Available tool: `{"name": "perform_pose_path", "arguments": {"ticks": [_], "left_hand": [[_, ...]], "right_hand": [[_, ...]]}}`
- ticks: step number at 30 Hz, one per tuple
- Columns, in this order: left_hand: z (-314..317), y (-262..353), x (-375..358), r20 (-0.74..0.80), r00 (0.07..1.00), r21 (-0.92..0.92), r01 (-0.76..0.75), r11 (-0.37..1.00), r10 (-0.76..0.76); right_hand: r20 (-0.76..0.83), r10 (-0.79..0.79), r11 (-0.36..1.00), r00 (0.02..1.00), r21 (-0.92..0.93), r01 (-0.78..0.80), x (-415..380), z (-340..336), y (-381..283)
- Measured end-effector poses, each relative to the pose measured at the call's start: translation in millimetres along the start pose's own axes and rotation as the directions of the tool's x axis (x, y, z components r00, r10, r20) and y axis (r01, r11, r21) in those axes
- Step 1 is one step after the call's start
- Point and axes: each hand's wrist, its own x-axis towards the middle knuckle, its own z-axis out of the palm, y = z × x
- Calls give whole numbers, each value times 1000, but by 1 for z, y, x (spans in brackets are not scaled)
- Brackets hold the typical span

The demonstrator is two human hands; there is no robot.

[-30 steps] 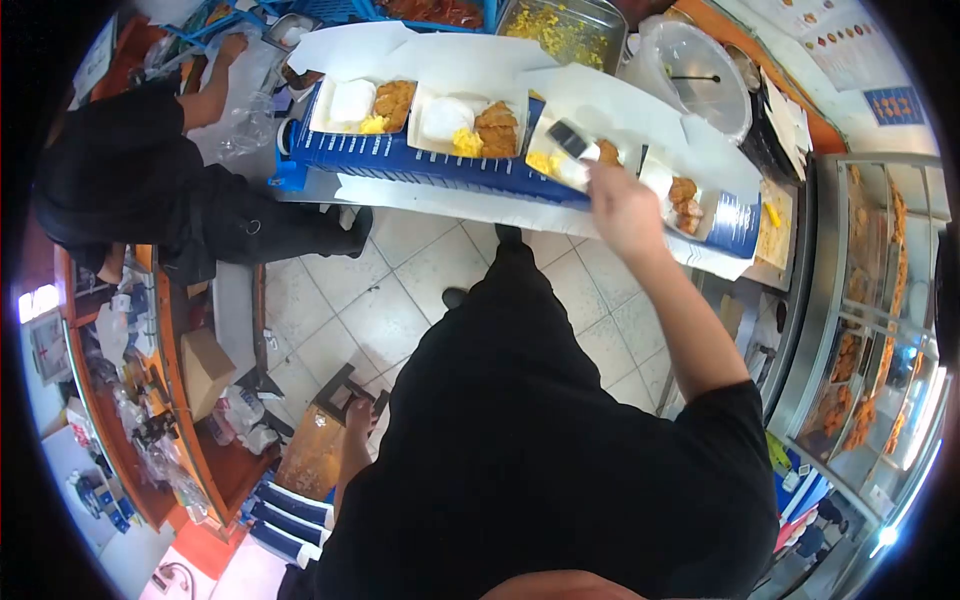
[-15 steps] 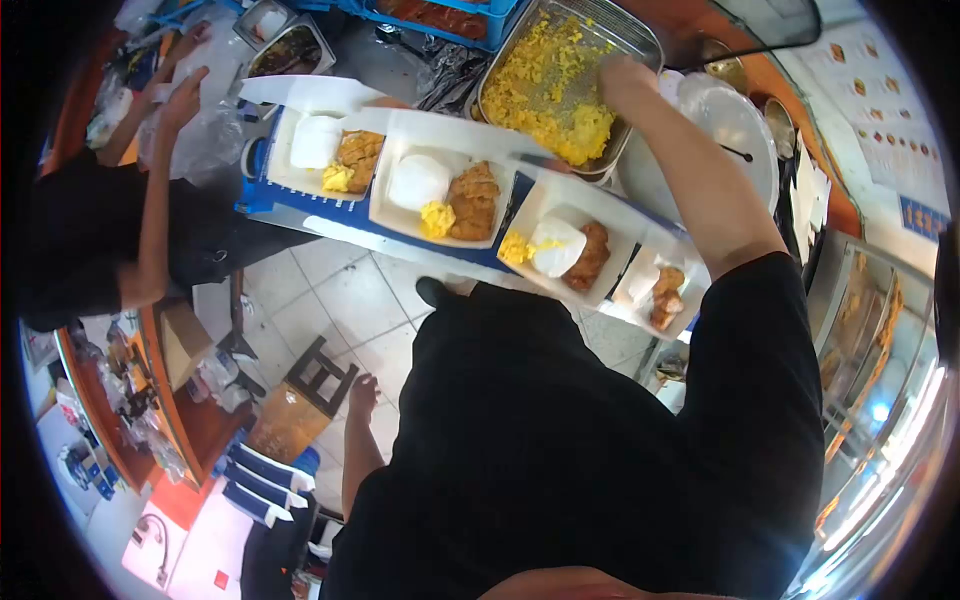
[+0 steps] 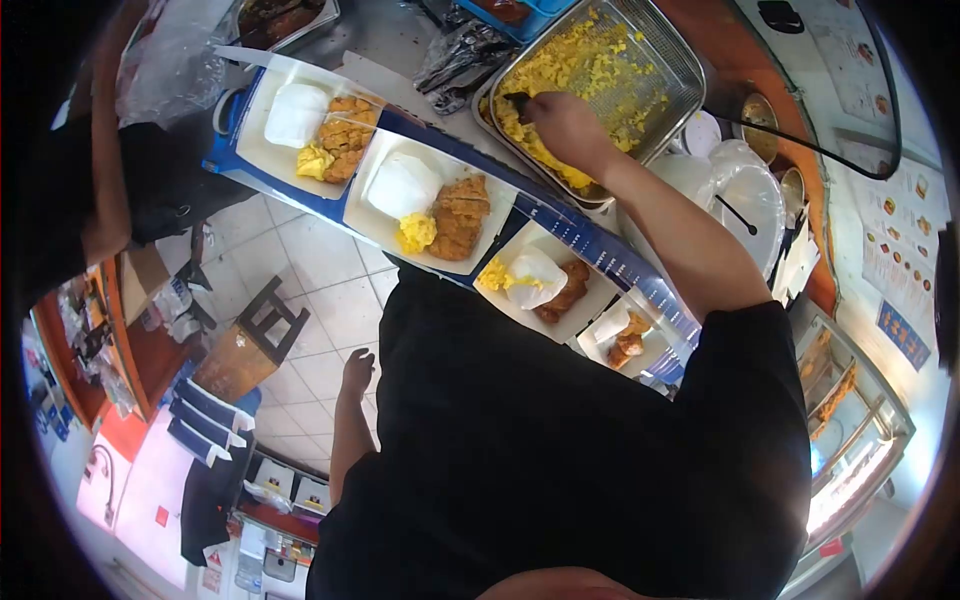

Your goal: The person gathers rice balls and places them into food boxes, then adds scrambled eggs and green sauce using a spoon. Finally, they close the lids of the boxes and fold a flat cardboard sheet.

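Observation:
My right hand (image 3: 568, 128) is over the near left part of a metal tray (image 3: 690, 75) of crumbled scrambled egg (image 3: 600, 60). Its fingers are closed on a small dark utensil (image 3: 517, 103), whose kind I cannot make out. My left hand (image 3: 358, 370) hangs low at my side, fingers loosely apart, holding nothing. Below the tray stands a row of open food boxes. The first box (image 3: 262, 112), second box (image 3: 362, 222) and third box (image 3: 600, 300) contain white rice, browned fried meat and yellow egg. A fourth box (image 3: 655, 352) shows meat pieces, partly behind my arm.
A clear plastic bag (image 3: 180, 80) and another person's arm (image 3: 108, 190) are at the left. Plastic-covered round containers (image 3: 750, 205) stand right of the tray. A wooden stool (image 3: 240, 350) is on the tiled floor, and a glass display case (image 3: 850, 420) is at the right.
My right hand has moved from the tray's right side to its near left part, over the egg. My left hand still hangs down. The whole view has shifted.

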Motion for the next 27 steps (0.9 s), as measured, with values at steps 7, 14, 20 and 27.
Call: {"name": "perform_pose_path", "arguments": {"ticks": [7,14,20,27], "left_hand": [[-33,-19,1,-85,985,-227,129,965,-152],[-50,3,56,-51,987,-69,-157,985,153],[-98,24,81,18,967,119,-255,960,255],[-199,-94,174,-114,807,218,-548,807,579]], "right_hand": [[227,600,443,767,704,-555,-20,-36,0],[-163,668,639,726,625,-448,-78,-98,2],[-211,672,422,710,897,-132,-111,-124,35],[-149,521,79,841,989,127,-139,-154,-19]]}}
